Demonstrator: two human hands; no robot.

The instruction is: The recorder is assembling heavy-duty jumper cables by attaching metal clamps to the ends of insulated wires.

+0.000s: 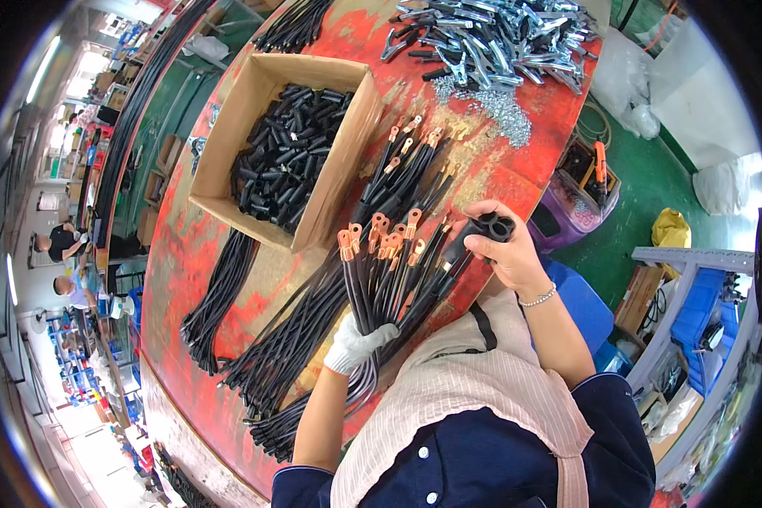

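Observation:
My left hand (pixel 357 344), in a white glove, is closed round a bunch of black cables (pixel 360 296). Their upper ends carry copper ring lugs (pixel 389 243), standing up in a cluster. To the right, my bare right hand (pixel 510 254) grips several black tubular sleeves (pixel 494 225), their open ends showing. One sleeve sits close to a cable end, but whether it is over the cable I cannot tell. Beyond the bunch, more lugged cables (pixel 398 173) lie on the red worn table (pixel 178 279).
A cardboard box (pixel 347 157) full of black sleeves stands at the far left. Metal clamps (pixel 499 38) and small metal parts (pixel 504 114) are heaped at the back. Cable bundles (pixel 220 305) lie left. A purple stool (pixel 559 207) and grey shelf (pixel 694 258) stand right.

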